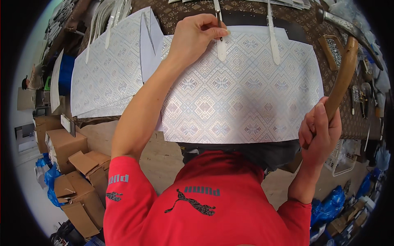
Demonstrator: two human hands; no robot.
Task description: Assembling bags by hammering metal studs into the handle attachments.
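Observation:
A patterned white-and-silver panel (242, 94) lies in front of me at the table's edge. Two white straps run onto it from the far side: a left strap (221, 52) and a right strap (274, 47), each with a pointed end. My left hand (197, 36) pinches a slim dark metal punch (219, 18) that stands on the left strap. In my right hand (322, 129), raised by the panel's right edge, is a hammer (344, 74); its fingers wrap the wooden handle, and the metal head is up at the far right.
More patterned panels (108, 67) with straps are stacked on the left. A small wooden box (331, 51) of tiny metal pieces sits on the brown patterned tablecloth (357, 128) at right. Cardboard boxes (82, 192) and blue bags (330, 205) occupy the floor on either side.

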